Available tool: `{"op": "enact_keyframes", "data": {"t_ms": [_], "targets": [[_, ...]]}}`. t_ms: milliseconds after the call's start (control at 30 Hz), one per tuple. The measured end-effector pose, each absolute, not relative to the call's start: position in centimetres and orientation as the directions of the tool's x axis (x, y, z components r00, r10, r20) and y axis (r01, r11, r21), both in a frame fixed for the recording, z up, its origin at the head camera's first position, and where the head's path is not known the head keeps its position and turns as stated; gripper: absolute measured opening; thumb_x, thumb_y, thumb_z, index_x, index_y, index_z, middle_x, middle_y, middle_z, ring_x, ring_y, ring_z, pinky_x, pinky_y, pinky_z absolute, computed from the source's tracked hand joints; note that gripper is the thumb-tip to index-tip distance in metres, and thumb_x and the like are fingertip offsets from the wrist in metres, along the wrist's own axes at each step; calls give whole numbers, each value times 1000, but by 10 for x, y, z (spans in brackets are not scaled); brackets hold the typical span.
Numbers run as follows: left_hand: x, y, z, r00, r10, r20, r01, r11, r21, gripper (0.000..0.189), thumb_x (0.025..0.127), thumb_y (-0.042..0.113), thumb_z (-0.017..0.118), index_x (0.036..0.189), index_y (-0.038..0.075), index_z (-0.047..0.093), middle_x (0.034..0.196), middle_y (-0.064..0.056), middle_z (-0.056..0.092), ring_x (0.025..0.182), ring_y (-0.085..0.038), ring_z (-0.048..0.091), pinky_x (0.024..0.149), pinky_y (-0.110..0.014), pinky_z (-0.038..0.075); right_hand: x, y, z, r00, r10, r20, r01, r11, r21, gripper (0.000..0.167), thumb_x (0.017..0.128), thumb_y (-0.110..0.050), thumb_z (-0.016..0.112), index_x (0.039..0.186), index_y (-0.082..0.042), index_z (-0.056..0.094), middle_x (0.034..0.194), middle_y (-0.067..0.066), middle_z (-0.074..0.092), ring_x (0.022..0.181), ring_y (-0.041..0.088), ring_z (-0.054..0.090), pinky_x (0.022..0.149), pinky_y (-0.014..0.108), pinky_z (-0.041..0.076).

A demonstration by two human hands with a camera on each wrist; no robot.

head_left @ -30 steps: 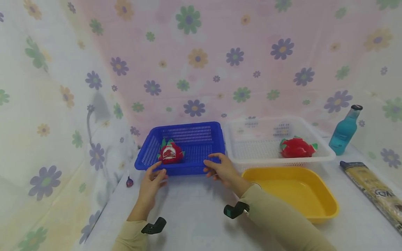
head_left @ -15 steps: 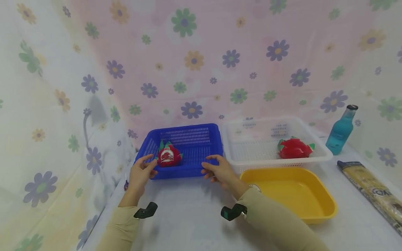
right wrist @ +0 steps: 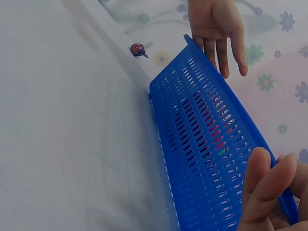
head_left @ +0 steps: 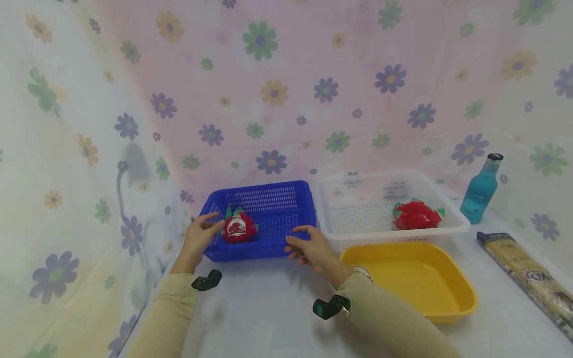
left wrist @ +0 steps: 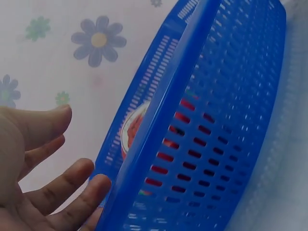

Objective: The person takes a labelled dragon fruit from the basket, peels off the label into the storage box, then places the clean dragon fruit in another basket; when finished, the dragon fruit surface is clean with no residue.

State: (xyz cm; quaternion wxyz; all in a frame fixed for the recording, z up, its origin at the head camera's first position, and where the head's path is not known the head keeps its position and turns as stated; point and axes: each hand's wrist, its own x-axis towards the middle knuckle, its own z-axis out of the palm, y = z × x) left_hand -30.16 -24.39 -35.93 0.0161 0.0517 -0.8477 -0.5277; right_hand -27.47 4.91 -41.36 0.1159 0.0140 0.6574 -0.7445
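Observation:
A blue plastic basket (head_left: 270,243) with slotted walls stands at the back left of the table. In it lies a red dragon fruit (head_left: 239,228) with green tips and a round white label. My left hand (head_left: 198,238) is at the basket's front left corner, thumb and fingers apart. In the left wrist view, the fingertips (left wrist: 100,185) lie right at the blue rim. At the front right, my right hand (head_left: 311,248) holds the rim, with fingers (right wrist: 260,178) on the outer wall and part of the hand beyond the rim.
A white basket (head_left: 353,233) holding another dragon fruit (head_left: 417,215) stands to the right. In front is a yellow tray (head_left: 416,278). Farther right are a blue bottle (head_left: 481,191) and a long packet (head_left: 528,273). A small wrapped lollipop (right wrist: 137,49) lies past the basket's left end.
My left hand has moved left and away along the basket's front to its corner. My right hand stays at the front right rim. The head view has shifted slightly.

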Motion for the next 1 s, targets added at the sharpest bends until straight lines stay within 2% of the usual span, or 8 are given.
{"op": "enact_keyframes", "data": {"t_ms": [133, 367, 733, 1000], "targets": [[-307, -248, -360, -995, -39, -89, -97, 493, 865, 57, 100, 31, 57, 149, 9, 40, 146, -26, 45, 134, -43, 45, 115, -60, 33, -275, 50, -416, -973, -150, -174, 190, -101, -976, 47, 92, -24, 69, 132, -11, 48, 82, 7, 74, 58, 13, 67, 47, 19, 47], [-317, -255, -349, -972, 101, -213, -128, 535, 835, 62, 102, 31, 54, 154, 6, 30, 156, -27, 32, 139, -47, 40, 117, -58, 32, -274, 49, -414, -972, -170, -162, 180, -95, -979, 50, 92, -24, 69, 134, -9, 46, 81, 5, 74, 58, 11, 67, 47, 19, 47], [-330, -255, -355, -953, 56, -297, -242, 448, 860, 69, 99, 31, 60, 156, 12, 27, 157, -23, 32, 141, -45, 37, 114, -57, 36, -273, 51, -414, -972, -166, -168, 181, -65, -981, 52, 92, -26, 69, 136, -9, 46, 83, 7, 73, 59, 13, 67, 47, 20, 47], [-333, -253, -356, -940, 78, -332, -256, 483, 837, 73, 97, 29, 63, 156, 12, 24, 157, -25, 30, 140, -49, 34, 113, -59, 36, -274, 52, -417, -972, -169, -165, 177, -53, -983, 51, 92, -29, 70, 134, -11, 47, 87, 11, 74, 59, 13, 67, 47, 20, 47]]}}
